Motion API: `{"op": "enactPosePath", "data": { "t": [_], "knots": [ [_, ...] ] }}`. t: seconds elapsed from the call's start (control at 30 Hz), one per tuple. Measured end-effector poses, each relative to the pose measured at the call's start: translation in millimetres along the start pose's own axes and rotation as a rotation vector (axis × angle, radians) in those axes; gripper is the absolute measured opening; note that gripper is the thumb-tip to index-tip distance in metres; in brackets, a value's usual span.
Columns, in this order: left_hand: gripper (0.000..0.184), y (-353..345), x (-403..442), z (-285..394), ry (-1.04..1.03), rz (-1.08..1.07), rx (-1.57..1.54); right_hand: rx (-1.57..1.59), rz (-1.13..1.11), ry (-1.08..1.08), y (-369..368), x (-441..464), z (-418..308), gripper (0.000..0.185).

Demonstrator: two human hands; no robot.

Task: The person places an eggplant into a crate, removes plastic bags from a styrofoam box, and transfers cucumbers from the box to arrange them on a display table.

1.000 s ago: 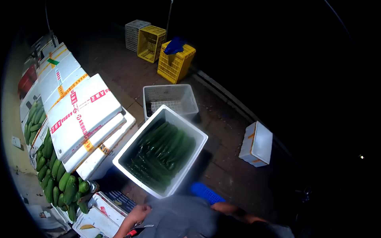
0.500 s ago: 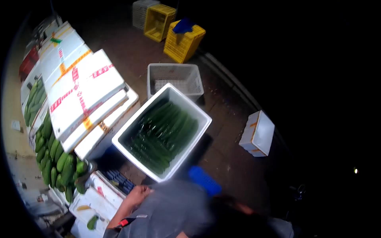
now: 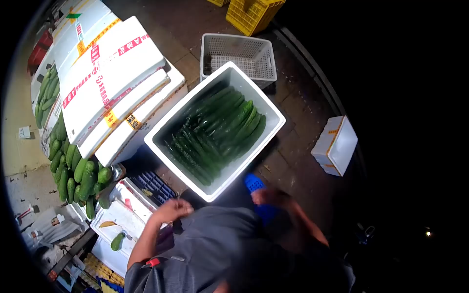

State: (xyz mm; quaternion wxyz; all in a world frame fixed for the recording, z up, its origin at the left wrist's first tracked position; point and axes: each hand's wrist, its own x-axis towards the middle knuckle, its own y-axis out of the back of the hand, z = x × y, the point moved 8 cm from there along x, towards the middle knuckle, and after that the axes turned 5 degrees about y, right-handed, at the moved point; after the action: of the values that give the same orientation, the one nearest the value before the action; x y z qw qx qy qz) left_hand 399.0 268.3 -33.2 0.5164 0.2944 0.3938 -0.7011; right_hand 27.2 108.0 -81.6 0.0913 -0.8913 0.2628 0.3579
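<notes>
A white foam box [image 3: 161, 141] stands in front of me, tilted in view, with long green cucumbers [image 3: 227, 122] packed inside. My left hand [image 3: 173, 211] is near its lower left corner, apart from the box, fingers loosely bent and apart, with nothing visible in them. Below the box's lower right side is my right hand [image 3: 271, 197], smeared by motion. It overlaps a blue perforated thing [image 3: 253, 182] that looks like a clog; whether they touch, I cannot tell.
Closed foam boxes [image 3: 115, 63] are stacked at left beside piled green cucumbers [image 3: 88, 178]. Behind the open box sits a white plastic crate [image 3: 239, 41]. A yellow crate [image 3: 249, 17] stands farther back. Another foam box [image 3: 337, 146] is at right. A dark slatted crate [image 3: 155, 185] lies near my left hand.
The view has shifted, so the crates and boxes sit higher in it. My right hand has come into clearer view beside the blue thing. My left hand stays near the box's lower left.
</notes>
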Motion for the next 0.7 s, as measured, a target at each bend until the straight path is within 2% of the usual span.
{"op": "enactPosePath", "data": {
  "t": [0.03,0.07,0.1,0.13,0.17,0.2,0.23,0.3,0.4,0.5,0.6,0.67,0.7],
  "knots": [
    [0.035,20,16,11,-0.092,0.145,0.079,0.13,0.055,0.041,7,26,0,0.028],
    [0.036,30,29,45,-0.168,0.183,0.187,0.327,0.093,0.123,12,58,-1,0.028],
    [0.036,43,45,66,-0.151,0.249,0.241,0.524,0.115,0.234,15,91,-8,0.028],
    [0.036,50,61,93,-0.252,0.337,0.208,0.651,0.117,0.266,17,124,-16,0.028],
    [0.034,57,78,117,-0.263,0.443,0.201,0.799,0.107,0.306,16,157,-27,0.028],
    [0.035,66,100,137,-0.334,0.465,0.22,0.668,0.189,-0.019,16,184,-40,0.033],
    [0.037,74,128,182,-0.326,0.588,0.251,0.788,0.19,-0.071,12,217,-37,0.033],
    [0.04,92,173,209,-0.426,0.739,0.333,0.984,0.214,-0.159,1,265,-31,0.033],
    [0.043,109,215,256,-0.455,0.896,0.527,0.995,0.427,-0.394,-13,295,8,0.035],
    [0.049,127,248,273,-0.473,1.007,0.767,1.068,0.504,-0.402,-19,298,9,0.035],
    [0.056,148,278,258,-0.335,0.976,0.82,1.062,0.618,-0.39,-11,294,-8,0.027],
    [0.06,157,295,237,-0.303,1.003,0.853,1.098,0.619,-0.392,-13,297,-12,0.024],
    [0.062,157,298,234,-0.288,1.014,0.87,1.076,0.687,-0.397,-9,292,-21,0.025]
  ]
}}
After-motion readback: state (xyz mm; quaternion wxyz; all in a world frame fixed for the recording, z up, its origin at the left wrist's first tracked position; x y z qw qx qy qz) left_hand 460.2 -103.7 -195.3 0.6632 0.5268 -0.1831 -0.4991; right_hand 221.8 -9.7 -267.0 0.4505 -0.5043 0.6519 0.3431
